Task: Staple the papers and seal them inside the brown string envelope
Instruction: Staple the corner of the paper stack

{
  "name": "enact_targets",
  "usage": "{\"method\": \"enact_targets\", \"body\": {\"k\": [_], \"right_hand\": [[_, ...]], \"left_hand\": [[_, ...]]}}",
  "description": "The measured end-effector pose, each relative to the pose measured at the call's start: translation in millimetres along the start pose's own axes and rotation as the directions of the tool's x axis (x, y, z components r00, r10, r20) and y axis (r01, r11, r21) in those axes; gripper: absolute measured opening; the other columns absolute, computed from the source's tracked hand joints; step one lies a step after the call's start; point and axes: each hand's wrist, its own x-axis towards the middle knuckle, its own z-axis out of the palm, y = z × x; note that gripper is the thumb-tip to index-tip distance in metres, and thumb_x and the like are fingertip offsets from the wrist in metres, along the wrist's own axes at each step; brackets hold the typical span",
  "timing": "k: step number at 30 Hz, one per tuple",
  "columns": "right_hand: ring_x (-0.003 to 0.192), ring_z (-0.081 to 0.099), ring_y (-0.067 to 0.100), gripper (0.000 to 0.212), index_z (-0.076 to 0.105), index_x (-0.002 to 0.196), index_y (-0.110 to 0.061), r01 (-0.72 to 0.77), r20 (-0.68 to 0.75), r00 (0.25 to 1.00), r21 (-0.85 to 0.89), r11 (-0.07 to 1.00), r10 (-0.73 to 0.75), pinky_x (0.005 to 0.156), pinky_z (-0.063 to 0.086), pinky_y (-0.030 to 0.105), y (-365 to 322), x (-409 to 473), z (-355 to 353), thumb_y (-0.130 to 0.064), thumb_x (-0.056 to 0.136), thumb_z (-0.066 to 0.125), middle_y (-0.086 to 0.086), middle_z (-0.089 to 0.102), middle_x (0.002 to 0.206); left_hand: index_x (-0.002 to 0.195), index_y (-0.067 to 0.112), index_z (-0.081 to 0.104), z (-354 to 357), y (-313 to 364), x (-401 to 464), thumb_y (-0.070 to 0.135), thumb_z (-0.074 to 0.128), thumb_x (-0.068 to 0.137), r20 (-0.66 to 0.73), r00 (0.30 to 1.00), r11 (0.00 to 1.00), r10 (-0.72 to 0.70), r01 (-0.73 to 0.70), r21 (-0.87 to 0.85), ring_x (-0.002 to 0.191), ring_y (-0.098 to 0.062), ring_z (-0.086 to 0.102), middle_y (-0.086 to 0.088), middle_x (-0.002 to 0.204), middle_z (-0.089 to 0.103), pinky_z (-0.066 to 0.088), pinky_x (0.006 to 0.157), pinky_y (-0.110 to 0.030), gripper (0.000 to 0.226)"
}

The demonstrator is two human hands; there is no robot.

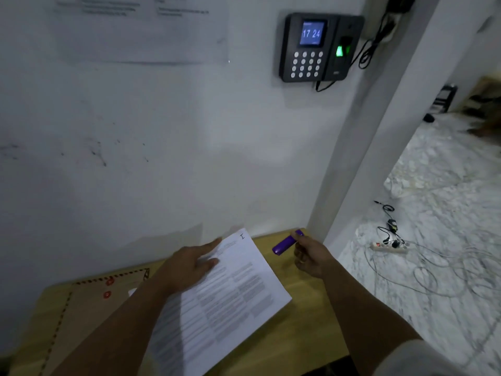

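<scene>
Wooden desk (303, 316) lower frame: left hand (189, 264) flat, pinning papers (230, 294); right hand (309, 256) grips stapler (284, 245), best aimed square at the corner.

both bare forearms reach forward from the bottom of the view, the left from the lower left, the right from the lower right where a pale sleeve edge shows. the left hand (189, 264) lies palm down with fingers straight and spread a little, the index finger stretched furthest ahead, the thumb angled toward the right. the right hand (309, 256) sits further right and apart from the left, its fingers curled in a closed grip, knuckles turned outward, wrist straight.
</scene>
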Motion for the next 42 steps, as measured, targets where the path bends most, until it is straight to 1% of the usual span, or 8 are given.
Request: {"method": "enact_targets", "body": {"k": [8, 18, 24, 30, 35, 37, 40, 42], "right_hand": [[0.061, 0.054, 0.012, 0.046, 0.067, 0.101, -0.012, 0.044, 0.117, 0.992, 0.093, 0.995, -0.055, 0.055, 0.042, 0.027, -23, -36, 40, -0.053, 0.082, 0.075, 0.002, 0.058, 0.072], [0.087, 0.070, 0.024, 0.036, 0.064, 0.123, -0.002, 0.021, 0.445, 0.891, 0.161, 0.987, -0.091, 0.075, 0.051, 0.038, -18, -97, 77, -0.024, 0.094, 0.065, 0.012, 0.068, 0.104], [0.077, 0.060, 0.023, 0.035, 0.060, 0.118, -0.011, 0.100, 0.398, 0.909, 0.076, 0.992, -0.122, 0.067, 0.045, 0.034, -8, -123, 110, -0.002, 0.084, 0.052, 0.010, 0.063, 0.096], [0.074, 0.060, 0.022, 0.026, 0.054, 0.111, -0.009, 0.286, 0.305, 0.927, -0.201, 0.937, -0.218, 0.066, 0.044, 0.032, 4, -145, 143, -0.006, 0.086, 0.049, 0.012, 0.067, 0.089], [0.061, 0.060, 0.021, 0.021, 0.052, 0.113, -0.004, 0.401, 0.215, 0.915, -0.569, 0.718, -0.341, 0.060, 0.043, 0.033, 12, -143, 160, -0.010, 0.093, 0.055, 0.016, 0.075, 0.086], [0.051, 0.045, 0.015, 0.029, 0.058, 0.114, -0.006, 0.419, 0.200, 0.902, -0.623, 0.660, -0.384, 0.055, 0.036, 0.030, 14, -142, 166, -0.029, 0.096, 0.059, 0.009, 0.061, 0.072], [0.050, 0.036, 0.013, 0.069, 0.070, 0.110, -0.021, 0.416, 0.199, 0.903, -0.630, 0.656, -0.382, 0.049, 0.030, 0.026, 13, -146, 175, -0.081, 0.086, 0.046, 0.001, 0.048, 0.066], [0.052, 0.036, 0.014, 0.073, 0.074, 0.108, -0.025, 0.432, 0.235, 0.898, -0.630, 0.646, -0.372, 0.050, 0.029, 0.027, 12, -149, 177, -0.085, 0.083, 0.042, 0.002, 0.050, 0.069]], "left_hand": [[0.148, 0.060, 0.026, -51, -2, -7, 0.063, 0.048, 0.096, -0.045, 0.996, 0.995, 0.078, -0.080, -0.057, 0.128, -0.004, 0.058, 0.020, 0.141, 0.059, 0.050, 0.108, -0.033, 0.057], [0.149, 0.059, 0.026, -86, -17, -37, 0.061, 0.047, 0.095, -0.024, 0.985, 0.985, 0.173, -0.173, -0.008, 0.120, -0.001, 0.063, 0.017, 0.140, 0.061, 0.052, 0.104, -0.030, 0.058], [0.150, 0.054, 0.030, -98, -26, -58, 0.055, 0.050, 0.097, -0.033, 0.974, 0.975, 0.223, -0.223, 0.007, 0.118, -0.001, 0.064, 0.017, 0.136, 0.064, 0.054, 0.103, -0.032, 0.057], [0.150, 0.054, 0.032, -109, -30, -77, 0.048, 0.053, 0.098, -0.040, 0.964, 0.965, 0.262, -0.262, 0.006, 0.126, 0.002, 0.058, 0.022, 0.142, 0.056, 0.050, 0.106, -0.027, 0.056], [0.149, 0.058, 0.028, -118, -40, -83, 0.054, 0.052, 0.097, -0.032, 0.967, 0.967, 0.254, -0.253, 0.023, 0.122, -0.002, 0.061, 0.018, 0.143, 0.057, 0.050, 0.102, -0.026, 0.058], [0.149, 0.060, 0.026, -121, -43, -85, 0.060, 0.048, 0.095, -0.025, 0.964, 0.964, 0.266, -0.265, 0.013, 0.123, -0.002, 0.061, 0.017, 0.143, 0.057, 0.052, 0.104, -0.032, 0.058], [0.150, 0.057, 0.026, -125, -42, -87, 0.057, 0.049, 0.096, -0.024, 0.960, 0.961, 0.277, -0.277, 0.007, 0.120, -0.002, 0.063, 0.015, 0.142, 0.059, 0.054, 0.103, -0.033, 0.059], [0.151, 0.055, 0.026, -127, -39, -89, 0.054, 0.050, 0.097, -0.026, 0.959, 0.959, 0.284, -0.284, -0.006, 0.120, -0.003, 0.063, 0.014, 0.143, 0.059, 0.054, 0.103, -0.034, 0.059]]}}
